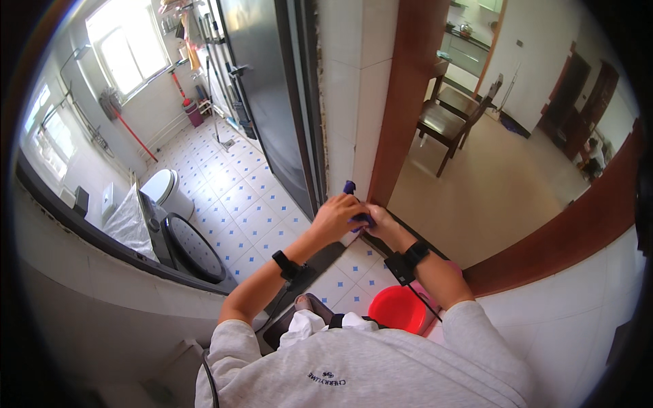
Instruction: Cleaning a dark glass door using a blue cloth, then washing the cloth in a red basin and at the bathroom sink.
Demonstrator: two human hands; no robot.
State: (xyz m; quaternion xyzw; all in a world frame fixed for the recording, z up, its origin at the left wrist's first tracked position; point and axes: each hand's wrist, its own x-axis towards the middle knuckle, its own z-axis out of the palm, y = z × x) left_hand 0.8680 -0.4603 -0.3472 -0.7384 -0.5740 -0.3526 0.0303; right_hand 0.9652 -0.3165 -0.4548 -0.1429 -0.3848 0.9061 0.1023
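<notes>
Grey sweatshirt (360, 370) nearest; left hand (335, 216), right hand (379, 221) grasping half-hidden purple object (349, 188).

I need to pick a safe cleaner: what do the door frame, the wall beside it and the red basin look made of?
Door frame: reddish-brown, smooth and semi-gloss, probably varnished or painted wood. Wall: large glazed white tiles with visible joints. Red basin: uniform bright colour and a soft sheen, so likely plastic.
</notes>
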